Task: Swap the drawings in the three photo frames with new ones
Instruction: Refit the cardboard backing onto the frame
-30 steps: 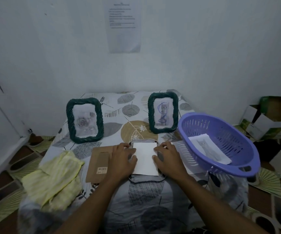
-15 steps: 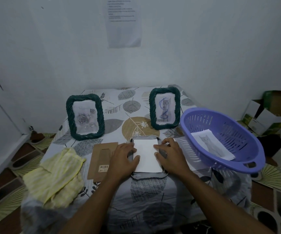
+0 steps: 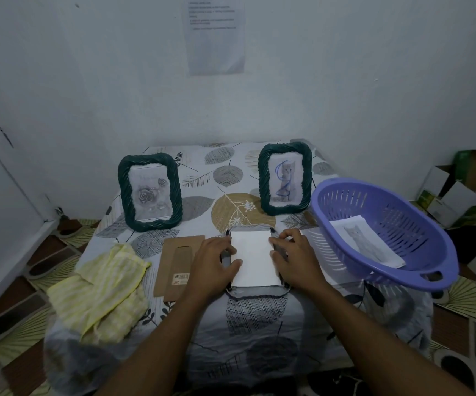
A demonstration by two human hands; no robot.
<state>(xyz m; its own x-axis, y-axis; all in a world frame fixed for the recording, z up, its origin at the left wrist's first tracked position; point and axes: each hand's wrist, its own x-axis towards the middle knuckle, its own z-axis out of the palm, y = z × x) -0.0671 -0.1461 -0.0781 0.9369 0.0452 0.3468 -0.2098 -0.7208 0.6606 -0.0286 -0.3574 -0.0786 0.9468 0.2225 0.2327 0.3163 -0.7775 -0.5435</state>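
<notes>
Surface (image 3: 231, 172): leaf-print cloth, carrying everything.
Purple basket (image 3: 402, 224): right of the face-down frame (image 3: 256, 290), a cat drawing (image 3: 366, 241) lying inside.
Yellow cloth (image 3: 102, 292): crumpled, well left of that frame.
Rose frame (image 3: 149, 192): upright, behind it to the left.
Cat frame (image 3: 285, 178): upright, behind it to the right.
Backing board (image 3: 177, 258): flat, just left of it.
Left hand (image 3: 211, 264): fingers curled at the left edge of the white sheet (image 3: 254, 258), thumb on the paper.
Right hand (image 3: 296, 258): curled on the sheet's right edge.
White sheet: lying on the face-down frame.
</notes>
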